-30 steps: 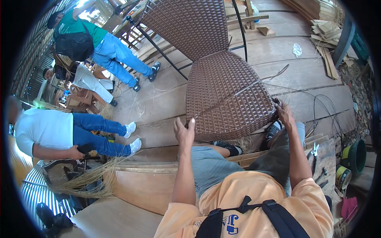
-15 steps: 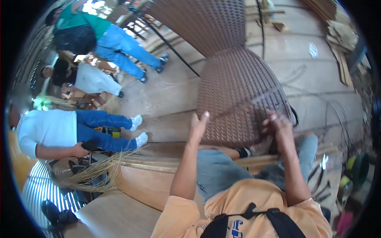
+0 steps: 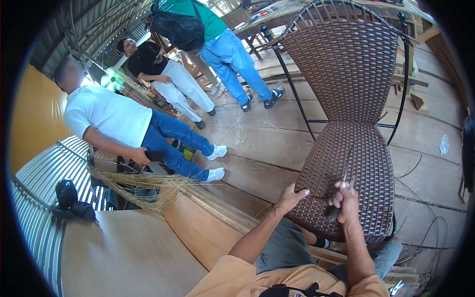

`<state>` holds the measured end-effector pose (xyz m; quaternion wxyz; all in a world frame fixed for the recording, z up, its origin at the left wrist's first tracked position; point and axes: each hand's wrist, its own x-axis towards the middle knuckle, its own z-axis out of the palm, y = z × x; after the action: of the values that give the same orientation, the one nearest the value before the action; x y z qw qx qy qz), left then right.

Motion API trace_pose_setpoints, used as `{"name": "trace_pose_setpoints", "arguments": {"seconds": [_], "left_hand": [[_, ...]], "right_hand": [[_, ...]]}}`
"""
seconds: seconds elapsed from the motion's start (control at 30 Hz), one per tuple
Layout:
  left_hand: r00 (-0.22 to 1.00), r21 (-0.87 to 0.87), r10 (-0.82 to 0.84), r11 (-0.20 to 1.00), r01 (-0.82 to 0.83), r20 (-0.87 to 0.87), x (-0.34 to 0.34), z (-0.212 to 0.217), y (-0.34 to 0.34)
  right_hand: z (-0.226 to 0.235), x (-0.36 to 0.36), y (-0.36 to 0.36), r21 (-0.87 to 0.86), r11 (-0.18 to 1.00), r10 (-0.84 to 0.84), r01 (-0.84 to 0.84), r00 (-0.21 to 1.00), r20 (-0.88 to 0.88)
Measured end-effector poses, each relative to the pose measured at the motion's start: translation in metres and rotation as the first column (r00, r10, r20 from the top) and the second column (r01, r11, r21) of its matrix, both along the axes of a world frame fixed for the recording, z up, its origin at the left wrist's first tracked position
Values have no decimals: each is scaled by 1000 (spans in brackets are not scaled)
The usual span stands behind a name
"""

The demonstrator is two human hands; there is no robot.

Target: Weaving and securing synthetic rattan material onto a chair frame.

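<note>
A brown woven wicker chair (image 3: 341, 163) stands in front of me, its seat toward my lap and its fan-shaped back farther off. At the near left edge of the seat is my left hand (image 3: 288, 200); its thumb lies over the weave and its other fingers are mostly hidden at the rim. My right hand (image 3: 345, 200) is closed above the seat around a slim tool (image 3: 352, 183) with a grey metallic look. Its exact kind is too blurred to make out. A thin dark line reaches up the seat from that hand.
To the left stand a person in a white shirt (image 3: 111, 114), a person in a black top (image 3: 148, 64) and a person in a green shirt (image 3: 215, 24). Loose fibre strands (image 3: 143, 185) hang by a wooden panel (image 3: 128, 252). Thin cords (image 3: 435, 222) lie at the right.
The view has swung left and up, showing more of the chair back and the people. My right hand has moved in from the seat's right side and now shows the tool.
</note>
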<state>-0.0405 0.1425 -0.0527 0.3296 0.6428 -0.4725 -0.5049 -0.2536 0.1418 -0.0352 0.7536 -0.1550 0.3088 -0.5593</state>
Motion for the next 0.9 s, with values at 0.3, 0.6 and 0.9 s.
{"name": "trace_pose_setpoints", "arguments": {"seconds": [0.3, 0.6, 0.9], "left_hand": [[998, 29, -58, 998, 59, -24, 1, -3, 0], [984, -62, 21, 998, -10, 179, -6, -3, 13], [836, -370, -405, 761, 533, 370, -113, 73, 32]], "right_hand": [[-5, -8, 17, 13, 998, -63, 63, 998, 28], [-3, -22, 34, 31, 983, -181, 179, 980, 81], [82, -192, 76, -359, 643, -724, 676, 690, 1]]}}
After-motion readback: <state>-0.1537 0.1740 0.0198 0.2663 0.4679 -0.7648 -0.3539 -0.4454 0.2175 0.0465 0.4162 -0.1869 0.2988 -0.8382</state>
